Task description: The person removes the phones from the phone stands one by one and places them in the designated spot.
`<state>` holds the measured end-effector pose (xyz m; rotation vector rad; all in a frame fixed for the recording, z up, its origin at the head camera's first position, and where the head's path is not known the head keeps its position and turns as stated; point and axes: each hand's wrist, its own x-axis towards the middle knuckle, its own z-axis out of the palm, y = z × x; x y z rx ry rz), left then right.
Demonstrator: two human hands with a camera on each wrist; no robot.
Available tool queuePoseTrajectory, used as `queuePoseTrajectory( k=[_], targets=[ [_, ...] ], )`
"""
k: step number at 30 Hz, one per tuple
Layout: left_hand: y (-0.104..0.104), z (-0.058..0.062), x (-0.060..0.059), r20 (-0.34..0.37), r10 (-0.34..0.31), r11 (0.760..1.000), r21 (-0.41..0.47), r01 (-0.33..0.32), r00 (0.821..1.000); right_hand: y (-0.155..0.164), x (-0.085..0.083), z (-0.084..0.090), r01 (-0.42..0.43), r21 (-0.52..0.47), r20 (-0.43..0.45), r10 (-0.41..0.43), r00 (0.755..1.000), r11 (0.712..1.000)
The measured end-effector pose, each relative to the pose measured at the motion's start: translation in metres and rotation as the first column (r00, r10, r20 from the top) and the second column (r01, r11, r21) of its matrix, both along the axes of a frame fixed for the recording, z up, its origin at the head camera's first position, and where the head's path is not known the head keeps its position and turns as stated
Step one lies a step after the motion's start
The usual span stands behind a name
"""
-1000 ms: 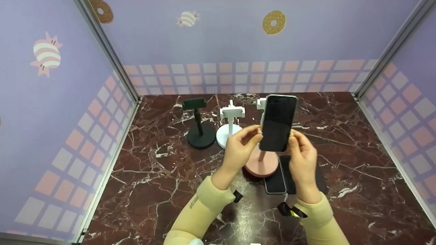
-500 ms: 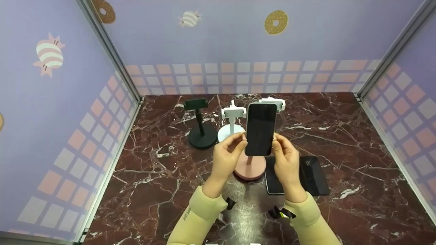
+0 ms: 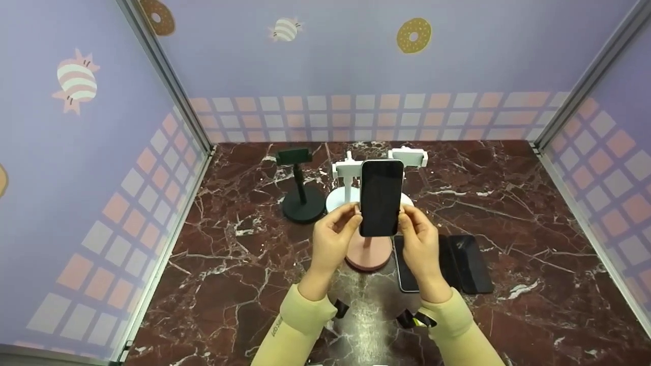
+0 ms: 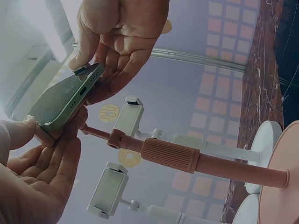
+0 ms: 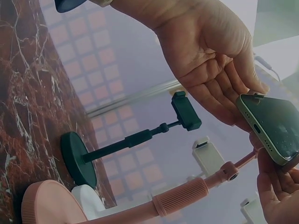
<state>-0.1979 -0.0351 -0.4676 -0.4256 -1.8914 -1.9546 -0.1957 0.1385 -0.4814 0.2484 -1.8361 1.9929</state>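
A dark-screened smartphone (image 3: 381, 198) stands upright in the clamp of a pink phone stand (image 3: 368, 254), whose round base is on the table. My left hand (image 3: 329, 243) pinches the clamp's left end at the phone's edge between thumb and fingers. On the opposite side, my right hand (image 3: 421, 245) pinches the clamp's right end. In the left wrist view, the phone's bottom edge with its port (image 4: 83, 90) shows above the stand's ribbed stem (image 4: 170, 155). The phone hides most of the clamp in the head view.
Left of the pink stand is a black phone stand (image 3: 303, 203). Two white phone stands, one in the middle (image 3: 348, 170) and one further right (image 3: 409, 157), are behind it. Dark phones (image 3: 473, 264) lie on the marble table by my right forearm. Patterned walls enclose the sides and back.
The phone, the pink stand and both hands have moved left and a little nearer to me. More of the right white stand and the phones on the table now shows.
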Motion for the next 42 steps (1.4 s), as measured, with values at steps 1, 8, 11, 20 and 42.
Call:
queuePoseTrajectory(
  k=[1, 8, 11, 20, 42],
  targets=[
    [0.0, -0.001, 0.0, -0.001, 0.0, 1.0, -0.001, 0.0, 1.0, 0.0, 0.0, -0.001, -0.004, -0.005, 0.002, 0.004, 1.0, 1.0],
    [-0.003, -0.006, 0.0, 0.007, -0.008, 1.0, 0.006, 0.008, 1.0, -0.001, 0.001, -0.003, -0.032, -0.005, -0.004, 0.032, 0.999, 0.999],
    [-0.004, -0.007, -0.001, 0.019, -0.013, 1.0, 0.005, 0.013, 1.0, 0.0, 0.001, -0.003, -0.047, 0.011, -0.008, 0.047, 0.999, 0.999],
    [-0.006, -0.006, 0.0, 0.038, -0.017, 1.0, -0.023, 0.018, 0.999, 0.007, 0.0, 0.001, -0.09, 0.04, 0.011, 0.089, 0.996, 0.995],
    [-0.007, -0.005, 0.001, 0.031, -0.019, 0.998, -0.064, 0.021, 0.999, -0.001, -0.031, 0.074, 0.203, 0.637, -0.373, 0.067, 0.926, 0.743]
  ],
)
